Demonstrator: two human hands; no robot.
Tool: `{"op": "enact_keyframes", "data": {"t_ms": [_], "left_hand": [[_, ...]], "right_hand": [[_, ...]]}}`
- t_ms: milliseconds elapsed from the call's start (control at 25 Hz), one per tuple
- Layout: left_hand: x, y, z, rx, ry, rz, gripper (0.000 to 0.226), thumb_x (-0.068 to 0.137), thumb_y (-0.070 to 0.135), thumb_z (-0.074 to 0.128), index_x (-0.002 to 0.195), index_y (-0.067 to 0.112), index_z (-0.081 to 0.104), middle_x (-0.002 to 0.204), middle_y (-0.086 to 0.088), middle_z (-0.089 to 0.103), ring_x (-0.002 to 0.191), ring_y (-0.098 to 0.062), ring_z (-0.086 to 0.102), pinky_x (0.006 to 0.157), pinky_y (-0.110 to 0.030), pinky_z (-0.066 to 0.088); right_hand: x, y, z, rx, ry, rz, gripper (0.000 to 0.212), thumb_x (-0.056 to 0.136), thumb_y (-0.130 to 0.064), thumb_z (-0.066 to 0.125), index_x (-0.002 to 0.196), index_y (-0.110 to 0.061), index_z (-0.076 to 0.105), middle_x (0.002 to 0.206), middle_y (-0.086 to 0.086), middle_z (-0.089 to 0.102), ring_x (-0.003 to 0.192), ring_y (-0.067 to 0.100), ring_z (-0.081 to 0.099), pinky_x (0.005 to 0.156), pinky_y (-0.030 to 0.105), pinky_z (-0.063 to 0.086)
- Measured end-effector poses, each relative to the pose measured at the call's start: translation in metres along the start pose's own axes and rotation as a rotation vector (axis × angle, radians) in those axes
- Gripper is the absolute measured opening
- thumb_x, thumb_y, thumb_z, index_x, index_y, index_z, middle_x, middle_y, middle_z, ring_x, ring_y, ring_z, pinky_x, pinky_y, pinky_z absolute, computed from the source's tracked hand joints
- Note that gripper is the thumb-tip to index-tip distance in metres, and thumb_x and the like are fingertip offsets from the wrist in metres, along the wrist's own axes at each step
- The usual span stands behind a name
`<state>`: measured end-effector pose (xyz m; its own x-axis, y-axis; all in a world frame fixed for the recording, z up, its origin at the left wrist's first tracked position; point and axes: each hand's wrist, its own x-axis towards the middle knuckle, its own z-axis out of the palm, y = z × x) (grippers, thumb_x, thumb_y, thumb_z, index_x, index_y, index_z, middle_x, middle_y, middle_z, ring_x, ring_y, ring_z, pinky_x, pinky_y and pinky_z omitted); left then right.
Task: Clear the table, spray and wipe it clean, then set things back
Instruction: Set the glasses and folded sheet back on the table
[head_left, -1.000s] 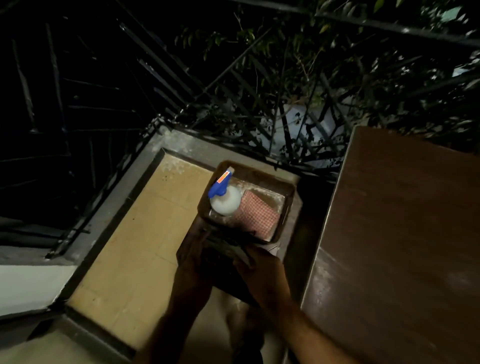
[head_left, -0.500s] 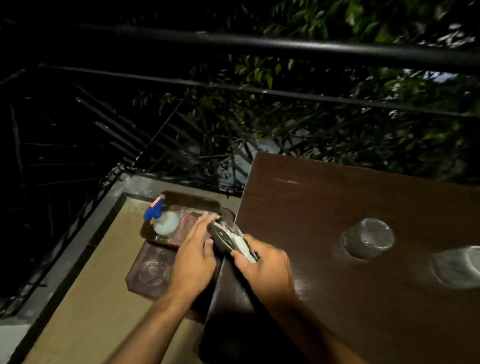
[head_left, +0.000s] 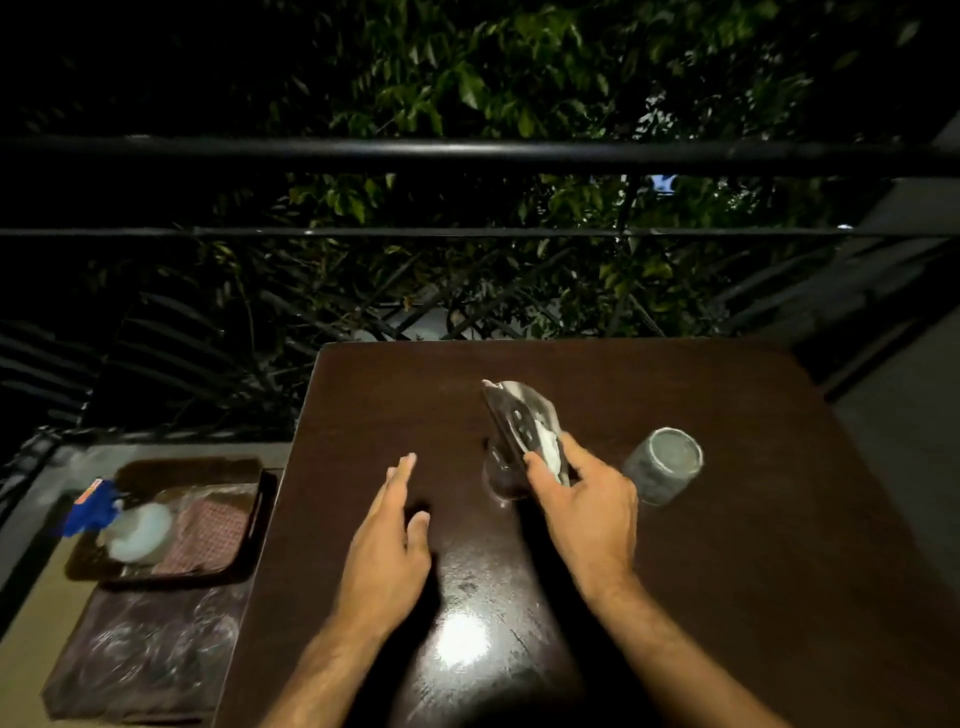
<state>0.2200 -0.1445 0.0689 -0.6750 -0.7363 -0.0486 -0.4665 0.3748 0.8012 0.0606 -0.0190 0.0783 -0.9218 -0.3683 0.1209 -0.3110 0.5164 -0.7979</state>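
Note:
The dark brown table (head_left: 727, 597) fills the middle and right of the head view. My right hand (head_left: 587, 509) is shut on a dark flat holder (head_left: 519, 421) with white paper in it, tilted over the table's middle, its lower end at the tabletop. My left hand (head_left: 387, 545) hovers open and empty just left of it, fingers together. An upturned tumbler (head_left: 662, 465) stands on the table to the right of my right hand. Left of the table, a brown tray (head_left: 192, 464) holds a white spray bottle (head_left: 135, 530) with a blue head and a checked cloth (head_left: 208, 535).
The tray rests on a low brown surface (head_left: 145, 654) beside the table's left edge, above a tan tiled floor. A black railing (head_left: 467, 150) runs across behind the table, with leaves beyond. A grey wall stands at the far right.
My view swung right from the tray to the table. My right hand carried the holder from the tray's edge onto the table's middle. My left hand let go and now hovers open.

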Motion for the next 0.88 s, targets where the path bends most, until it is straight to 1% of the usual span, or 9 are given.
{"op": "enact_keyframes", "data": {"t_ms": [80, 120, 240, 280, 440, 640, 720, 800, 880], "left_hand": [[0.007, 0.008, 0.016, 0.007, -0.036, 0.008, 0.064, 0.101, 0.013, 0.050, 0.156, 0.032, 0.025, 0.162, 0.009, 0.025, 0.148, -0.001, 0.016, 0.116, -0.020, 0.016], [0.009, 0.011, 0.026, 0.013, -0.058, 0.013, 0.064, 0.101, 0.014, 0.050, 0.156, 0.032, 0.025, 0.162, 0.010, 0.025, 0.148, 0.000, 0.014, 0.118, -0.022, 0.016], [0.011, 0.013, 0.049, 0.034, -0.115, -0.011, 0.064, 0.100, 0.015, 0.051, 0.156, 0.033, 0.025, 0.163, 0.007, 0.024, 0.149, -0.001, 0.014, 0.123, -0.030, 0.017], [0.010, 0.012, 0.055, 0.043, -0.124, -0.024, 0.064, 0.100, 0.016, 0.051, 0.156, 0.033, 0.025, 0.163, 0.007, 0.024, 0.149, -0.002, 0.014, 0.123, -0.031, 0.018], [0.001, 0.006, 0.067, 0.068, -0.126, -0.062, 0.065, 0.100, 0.018, 0.053, 0.156, 0.035, 0.025, 0.163, 0.009, 0.025, 0.149, -0.001, 0.014, 0.121, -0.028, 0.017], [-0.011, 0.004, 0.064, 0.106, -0.095, -0.104, 0.066, 0.098, 0.017, 0.056, 0.155, 0.033, 0.027, 0.161, 0.008, 0.028, 0.145, 0.003, 0.016, 0.115, -0.020, 0.016], [-0.018, 0.005, 0.059, 0.100, -0.091, -0.121, 0.066, 0.098, 0.018, 0.056, 0.155, 0.035, 0.028, 0.161, 0.008, 0.029, 0.145, 0.003, 0.017, 0.116, -0.022, 0.018], [-0.019, 0.005, 0.053, 0.074, -0.086, -0.153, 0.066, 0.097, 0.019, 0.057, 0.154, 0.037, 0.029, 0.161, 0.008, 0.029, 0.146, -0.002, 0.021, 0.118, -0.028, 0.022], [-0.017, 0.002, 0.048, 0.069, -0.074, -0.169, 0.066, 0.097, 0.019, 0.058, 0.154, 0.038, 0.030, 0.161, 0.007, 0.030, 0.146, -0.004, 0.025, 0.117, -0.028, 0.024]], "right_hand": [[0.010, 0.017, -0.012, 0.038, 0.081, 0.034, 0.046, 0.081, -0.051, 0.068, 0.125, -0.041, 0.059, 0.090, -0.007, 0.077, 0.074, 0.008, 0.067, 0.073, 0.034, 0.057], [0.015, 0.028, -0.017, 0.050, 0.114, 0.063, 0.046, 0.081, -0.051, 0.069, 0.124, -0.038, 0.062, 0.092, -0.008, 0.077, 0.073, 0.007, 0.066, 0.072, 0.033, 0.057], [0.030, 0.060, -0.022, 0.010, 0.160, 0.137, 0.045, 0.082, -0.051, 0.069, 0.123, -0.032, 0.069, 0.083, -0.007, 0.077, 0.070, 0.012, 0.068, 0.068, 0.033, 0.057], [0.034, 0.069, -0.019, -0.022, 0.156, 0.149, 0.045, 0.083, -0.051, 0.068, 0.123, -0.032, 0.069, 0.080, -0.006, 0.076, 0.071, 0.015, 0.068, 0.069, 0.034, 0.057], [0.037, 0.098, 0.004, -0.183, 0.084, 0.183, 0.044, 0.087, -0.053, 0.065, 0.126, -0.032, 0.068, 0.087, 0.003, 0.077, 0.082, 0.028, 0.071, 0.076, 0.035, 0.055], [0.033, 0.121, 0.029, -0.314, 0.032, 0.224, 0.051, 0.088, -0.061, 0.062, 0.133, -0.038, 0.063, 0.092, 0.007, 0.076, 0.085, 0.029, 0.072, 0.073, 0.033, 0.052], [0.031, 0.123, 0.033, -0.324, 0.047, 0.234, 0.052, 0.087, -0.062, 0.063, 0.133, -0.036, 0.063, 0.092, 0.007, 0.077, 0.085, 0.029, 0.072, 0.072, 0.033, 0.052], [0.031, 0.124, 0.035, -0.326, 0.068, 0.251, 0.052, 0.087, -0.061, 0.065, 0.132, -0.034, 0.064, 0.092, 0.008, 0.077, 0.085, 0.031, 0.072, 0.073, 0.034, 0.053], [0.032, 0.125, 0.037, -0.329, 0.076, 0.281, 0.052, 0.087, -0.059, 0.065, 0.132, -0.033, 0.064, 0.095, 0.009, 0.077, 0.087, 0.032, 0.072, 0.075, 0.035, 0.054]]}}
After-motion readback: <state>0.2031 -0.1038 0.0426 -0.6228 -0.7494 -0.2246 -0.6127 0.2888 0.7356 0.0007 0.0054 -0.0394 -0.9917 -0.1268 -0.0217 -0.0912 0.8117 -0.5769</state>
